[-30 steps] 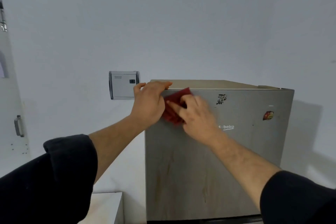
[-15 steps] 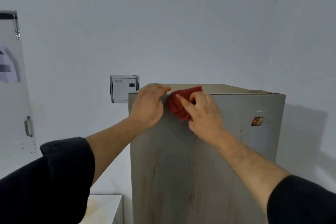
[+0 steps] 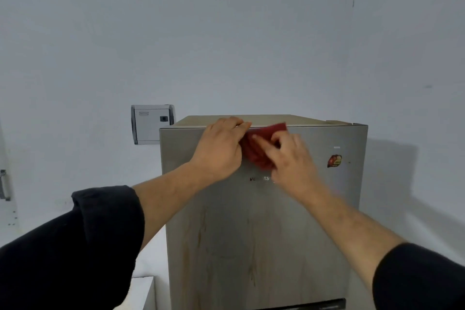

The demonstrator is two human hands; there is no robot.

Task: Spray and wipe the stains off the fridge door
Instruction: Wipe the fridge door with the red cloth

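Centre frame, the left hand [image 3: 219,151] hooks its fingers over the top edge of the grey metal fridge door [image 3: 314,209]; just beside it, the right hand [image 3: 292,158] clutches a bunched dark red cloth [image 3: 255,152] against the door. Brown vertical streaks [image 3: 201,231] lie below the cloth

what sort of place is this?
Probably a home kitchen or utility corner. A fridge, its top edge gripped by the left hand while the right hand holds a red cloth on it; an electrical-looking box on the plain wall; a white cabinet door with handle, far left.
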